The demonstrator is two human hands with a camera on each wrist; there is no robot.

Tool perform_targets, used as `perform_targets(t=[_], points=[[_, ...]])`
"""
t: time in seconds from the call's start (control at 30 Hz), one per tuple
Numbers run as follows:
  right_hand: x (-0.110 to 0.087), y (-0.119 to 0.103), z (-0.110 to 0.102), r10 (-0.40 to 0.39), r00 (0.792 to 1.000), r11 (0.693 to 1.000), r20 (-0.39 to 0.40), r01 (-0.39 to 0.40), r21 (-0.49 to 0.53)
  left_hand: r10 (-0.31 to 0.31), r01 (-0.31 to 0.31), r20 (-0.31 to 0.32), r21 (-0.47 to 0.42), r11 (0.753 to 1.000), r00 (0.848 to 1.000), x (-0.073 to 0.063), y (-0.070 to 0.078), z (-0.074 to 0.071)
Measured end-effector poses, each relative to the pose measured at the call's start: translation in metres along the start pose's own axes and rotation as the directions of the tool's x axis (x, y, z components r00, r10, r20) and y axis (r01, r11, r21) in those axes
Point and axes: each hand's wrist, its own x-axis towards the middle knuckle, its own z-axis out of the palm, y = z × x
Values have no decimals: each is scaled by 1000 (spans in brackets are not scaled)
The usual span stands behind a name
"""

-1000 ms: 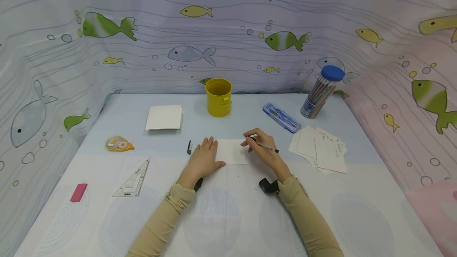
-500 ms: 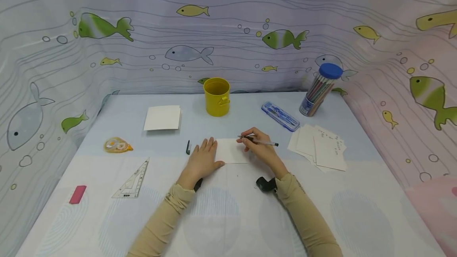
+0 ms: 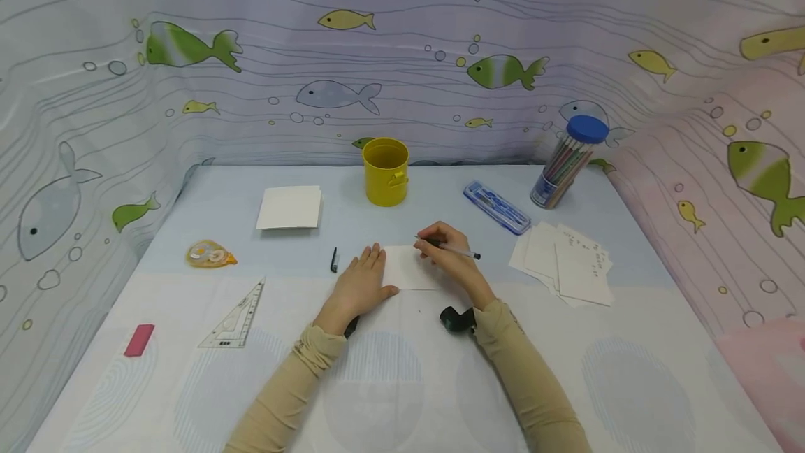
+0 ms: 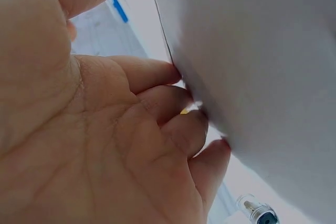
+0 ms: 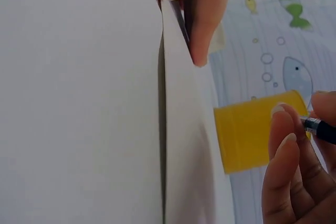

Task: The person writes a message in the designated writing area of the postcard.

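A small white sheet of paper (image 3: 402,271) lies before me in the head view. My left hand (image 3: 357,286) rests flat on its left side, fingers spread and straight. In the left wrist view the fingertips (image 4: 168,72) meet the edge of a pale surface. Between thumb and fingers, my right hand (image 3: 453,261) pinches a pen (image 3: 464,252). The pen's tip points left near the paper's top edge; whether it touches is unclear. The right wrist view shows the pen (image 5: 319,128) in the curled fingers. Left of the left hand lies a black pen cap (image 3: 334,260).
Behind stand a yellow bucket (image 3: 386,180) and a pencil jar (image 3: 562,170). A blue case (image 3: 497,207) and loose papers (image 3: 581,271) lie right. Leftward are a paper stack (image 3: 289,207), correction tape (image 3: 210,254), a set square (image 3: 235,320) and a pink eraser (image 3: 139,340).
My right hand has moved left with the pen, whose tip now sits near the paper's top edge. The left hand keeps its place on the paper.
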Motion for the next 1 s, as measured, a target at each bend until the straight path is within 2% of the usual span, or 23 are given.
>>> perform_targets(t=[0.17,0.33,0.53,0.87,1.0], points=[[8,3,9,7,999,1000,-35,-7,8,4,-4,-4,-8,1000,1000,1,2,3],[12,1,16,47,997,999,-60,-45,25,8,-8,-10,-6,1000,1000,1,0,5],[22,4,22,57,997,997,-58,-54,56,0,0,-1,-14,1000,1000,1,-2,4],[36,7,31,113,992,992,-57,-110,58,9,-9,-1,-19,1000,1000,1,-2,2],[39,8,34,108,992,993,-61,-105,51,9,-9,7,-20,1000,1000,1,-2,2]])
